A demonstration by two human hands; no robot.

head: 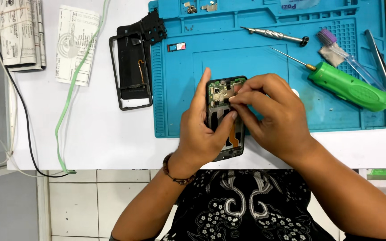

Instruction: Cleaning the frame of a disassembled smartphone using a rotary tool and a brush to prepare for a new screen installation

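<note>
An opened black phone (222, 96) with its green circuit board showing lies over the near edge of the blue work mat (175, 89). My left hand (202, 129) grips the phone from its left side, thumb across the middle. My right hand (271, 111) rests on the phone's upper right, fingertips pinched on a small part of the board. What the fingertips hold is hidden.
The phone's black back frame (132, 67) lies left of the mat. A green electric screwdriver (349, 85), a metal screwdriver (275, 35), a purple brush (331, 42) and tweezers (383, 64) lie on the mat's right. Folded papers (74, 42) and cables (68, 102) are at far left.
</note>
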